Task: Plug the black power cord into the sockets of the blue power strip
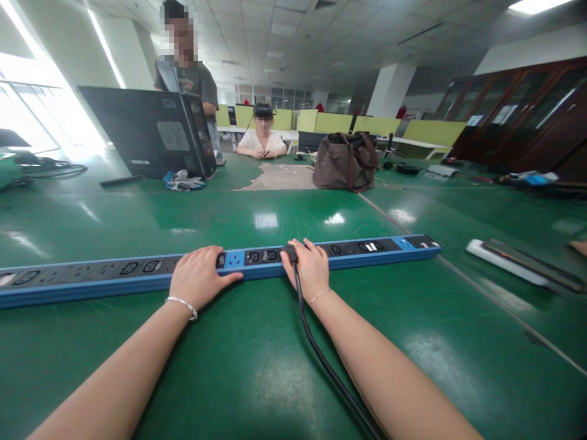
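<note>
A long blue and black power strip (pixel 261 264) lies across the green table (pixel 220 373), with rows of sockets facing up. My left hand (pixel 198 278) is wrapped over the strip left of a blue socket block, its thumb along the front edge. Right of that block, my right hand (pixel 308 267) holds a black plug (pixel 291 253) at the strip's sockets. How deep the plug sits cannot be seen. From it a thick black cable (pixel 316 345) runs down towards the bottom edge, beside my right forearm.
A black computer case (pixel 142 131) and gloves (pixel 183 181) are at the back left. A brown bag (pixel 342 162) stands beyond the strip. At right lies a white and dark long object (pixel 509 263). Two people (pixel 263 143) are across the table, one standing (pixel 202 82).
</note>
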### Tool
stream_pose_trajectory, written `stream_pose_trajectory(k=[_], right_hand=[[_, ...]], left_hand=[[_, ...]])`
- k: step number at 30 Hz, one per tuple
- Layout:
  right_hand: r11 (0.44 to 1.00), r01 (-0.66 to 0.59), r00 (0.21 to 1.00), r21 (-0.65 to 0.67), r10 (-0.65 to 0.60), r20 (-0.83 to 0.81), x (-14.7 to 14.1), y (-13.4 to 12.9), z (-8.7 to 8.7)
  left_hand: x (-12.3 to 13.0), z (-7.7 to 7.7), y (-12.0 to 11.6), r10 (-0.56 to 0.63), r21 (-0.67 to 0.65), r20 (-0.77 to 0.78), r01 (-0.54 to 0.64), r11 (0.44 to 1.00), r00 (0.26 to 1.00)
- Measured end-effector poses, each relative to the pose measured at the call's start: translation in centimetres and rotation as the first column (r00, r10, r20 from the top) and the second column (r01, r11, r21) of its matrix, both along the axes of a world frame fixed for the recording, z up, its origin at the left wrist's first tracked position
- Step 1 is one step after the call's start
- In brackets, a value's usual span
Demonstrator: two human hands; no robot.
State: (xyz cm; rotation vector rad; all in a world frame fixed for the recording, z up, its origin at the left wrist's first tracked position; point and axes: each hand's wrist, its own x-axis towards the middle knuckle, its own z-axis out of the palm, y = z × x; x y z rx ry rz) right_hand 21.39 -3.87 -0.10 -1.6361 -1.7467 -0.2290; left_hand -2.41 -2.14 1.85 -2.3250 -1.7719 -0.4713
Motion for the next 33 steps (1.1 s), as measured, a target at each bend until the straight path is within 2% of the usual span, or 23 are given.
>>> stream_pose_trajectory(k=[15,26,33], right_hand=[[0.997,-0.076,0.993,-0.017,0.074,-0.091,0.28,0.12,-0.03],[0.997,-0.043,0.988,0.058,0.051,-0.144,-0.14,0.44,-0.56],[0.996,-0.048,0.986,0.076,0.059,-0.154,-0.05,0.12,-0.17]], left_hand=[[0.03,-0.09,-0.08,0.008,0.012,-0.001,-0.008,1.000,1.000],[-0.02,-0.14,-0.02,-0.003,0.003,0.014,0.003,1.000,1.000],[-0.15,-0.24,0.11,-0.011,0.001,0.002,0.011,1.000,1.000]])
